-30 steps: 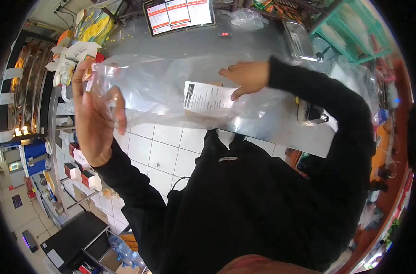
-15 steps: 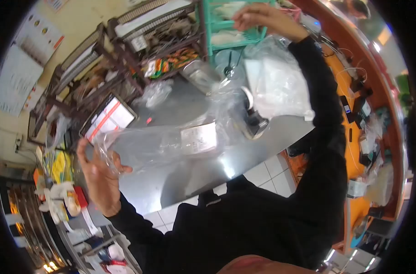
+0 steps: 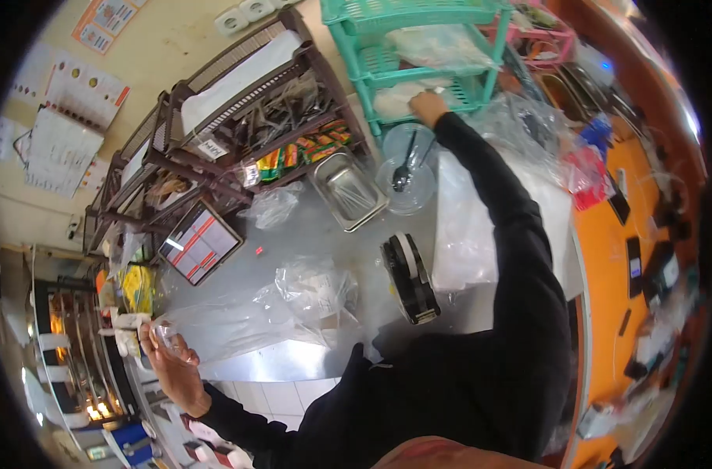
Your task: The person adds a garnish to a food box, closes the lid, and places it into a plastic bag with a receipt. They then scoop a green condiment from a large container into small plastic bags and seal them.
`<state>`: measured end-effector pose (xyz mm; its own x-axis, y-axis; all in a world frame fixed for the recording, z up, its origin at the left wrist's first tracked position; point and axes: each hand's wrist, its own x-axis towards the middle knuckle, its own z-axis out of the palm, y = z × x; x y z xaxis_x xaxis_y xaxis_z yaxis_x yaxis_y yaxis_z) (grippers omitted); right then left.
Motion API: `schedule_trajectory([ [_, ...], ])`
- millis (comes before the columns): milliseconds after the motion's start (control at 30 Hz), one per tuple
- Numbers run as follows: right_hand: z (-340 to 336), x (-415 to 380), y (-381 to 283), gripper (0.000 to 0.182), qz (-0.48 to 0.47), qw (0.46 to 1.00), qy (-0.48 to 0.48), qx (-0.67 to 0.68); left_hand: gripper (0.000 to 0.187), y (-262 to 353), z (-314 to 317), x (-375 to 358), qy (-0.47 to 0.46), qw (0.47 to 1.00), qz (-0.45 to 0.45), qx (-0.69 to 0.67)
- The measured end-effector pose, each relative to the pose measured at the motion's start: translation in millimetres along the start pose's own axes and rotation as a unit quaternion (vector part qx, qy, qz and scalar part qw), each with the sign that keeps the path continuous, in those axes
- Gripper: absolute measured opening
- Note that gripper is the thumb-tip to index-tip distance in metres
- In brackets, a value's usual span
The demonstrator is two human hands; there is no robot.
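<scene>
My left hand (image 3: 176,367) is closed around the gathered end of a long clear plastic bag (image 3: 238,320) at the left of the steel table (image 3: 285,234). The bag stretches rightward over the tabletop, with a pale printed label showing through its far part. My right hand (image 3: 428,107) reaches into a lower tier of the green plastic rack (image 3: 365,78), against white plastic packets (image 3: 399,100). Its fingers are hidden there, so their grip does not show. Between the bag and a stack of clear plastic sheets stands a black tape dispenser (image 3: 410,281).
Behind stand a steel pan (image 3: 348,191), clear tubs (image 3: 410,195) with black spoons, and brown racks (image 3: 238,117) holding sachets. A tablet (image 3: 202,242) leans at the left back. Plastic sheets (image 3: 469,234) lie under my right arm, beside an orange counter (image 3: 614,313).
My right hand has gone from in front of the green rack into its lower tier. The bag has sagged onto the table, and its labelled part lies farther left in view.
</scene>
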<state>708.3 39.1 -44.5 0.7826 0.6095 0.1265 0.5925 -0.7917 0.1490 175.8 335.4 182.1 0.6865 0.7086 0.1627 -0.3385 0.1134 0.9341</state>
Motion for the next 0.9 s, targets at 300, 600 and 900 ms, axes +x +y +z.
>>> schedule_trajectory([
  [300,-56,-76,23,0.025,-0.001,0.962,0.217,0.165,0.059,0,-6,-7,-0.074,0.997,0.023,0.018],
  [600,-292,-146,-226,0.016,-0.347,0.637,0.102,0.681,0.06,-13,-12,7,-0.135,0.99,-0.01,-0.031],
  [900,-297,-110,-317,0.017,-0.362,0.604,-0.208,0.679,0.074,-50,4,23,0.001,0.991,0.132,0.007],
])
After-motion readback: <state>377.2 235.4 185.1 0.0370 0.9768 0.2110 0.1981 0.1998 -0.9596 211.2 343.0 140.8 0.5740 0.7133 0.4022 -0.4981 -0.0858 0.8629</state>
